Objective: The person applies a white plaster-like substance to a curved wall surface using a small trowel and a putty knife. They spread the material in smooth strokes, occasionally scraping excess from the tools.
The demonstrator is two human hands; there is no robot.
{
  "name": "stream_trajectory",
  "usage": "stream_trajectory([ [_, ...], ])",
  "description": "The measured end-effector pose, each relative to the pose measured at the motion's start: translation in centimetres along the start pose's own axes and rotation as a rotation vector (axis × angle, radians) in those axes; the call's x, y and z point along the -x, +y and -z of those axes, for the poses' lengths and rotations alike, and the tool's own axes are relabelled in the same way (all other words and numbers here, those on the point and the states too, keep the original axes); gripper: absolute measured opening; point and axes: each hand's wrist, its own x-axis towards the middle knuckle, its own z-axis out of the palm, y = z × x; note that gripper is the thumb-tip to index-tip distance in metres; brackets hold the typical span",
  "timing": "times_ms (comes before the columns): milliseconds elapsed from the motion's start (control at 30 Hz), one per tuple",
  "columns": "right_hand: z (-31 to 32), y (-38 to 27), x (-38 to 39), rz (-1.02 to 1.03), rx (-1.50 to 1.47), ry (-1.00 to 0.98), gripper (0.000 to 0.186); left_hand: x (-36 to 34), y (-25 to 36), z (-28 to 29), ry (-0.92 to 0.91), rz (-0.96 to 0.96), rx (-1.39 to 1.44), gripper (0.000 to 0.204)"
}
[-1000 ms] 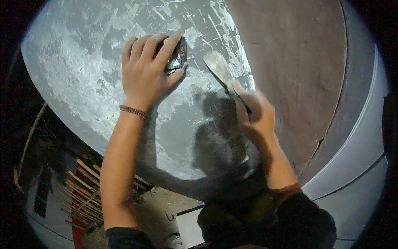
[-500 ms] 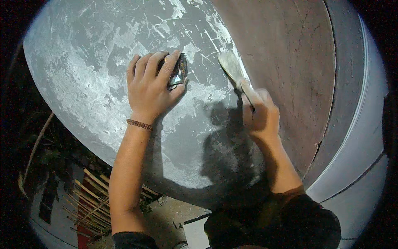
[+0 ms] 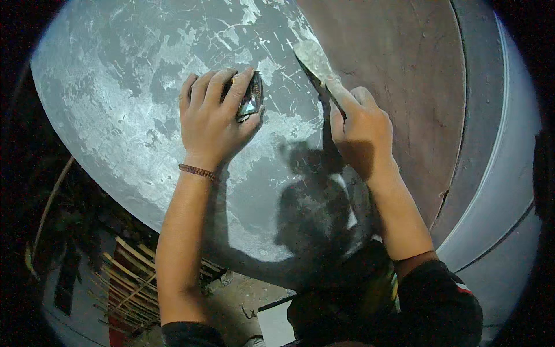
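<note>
A large, curved grey surface (image 3: 144, 124) with whitish patches and scratch-like streaks fills much of the head view. My left hand (image 3: 205, 121) rests over it, fingers curled round a small, dark, shiny flat object (image 3: 252, 97) whose kind I cannot make out; part of it is under the fingers. In my right hand (image 3: 365, 130) is a putty knife (image 3: 313, 58), its broad blade smeared pale. The blade lies against or just over the grey surface near its right edge; exact contact cannot be told. A beaded bracelet (image 3: 196, 171) circles my left wrist.
Right of the grey area runs a brown curved panel (image 3: 404, 98), then a pale grey rim (image 3: 491, 173). Bamboo slats (image 3: 130, 269) stand below left, next to a wall. A white flat piece (image 3: 276, 325) lies low down. Shadows fall across the lower grey surface.
My right hand and the putty knife have moved up and slightly left along the edge of the grey surface. My left hand keeps nearly the same place.
</note>
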Motion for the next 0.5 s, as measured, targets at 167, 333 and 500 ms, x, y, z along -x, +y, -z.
stream_trajectory([
  [167, 0.8, -0.3, 1.3, -0.057, 0.016, -0.107, 0.047, 0.0, 0.0, 0.1, 0.032, 0.003, 0.015, 0.063],
  [333, 0.3, 0.3, 0.4, 0.024, 0.033, -0.014, 0.050, -0.1, 0.0, 0.1, 0.024, -0.006, 0.050, 0.070],
  [500, 1.3, -0.2, 1.1, -0.072, 0.062, -0.127, 0.053, 0.0, -0.1, 0.0, 0.024, -0.011, 0.047, 0.067],
])
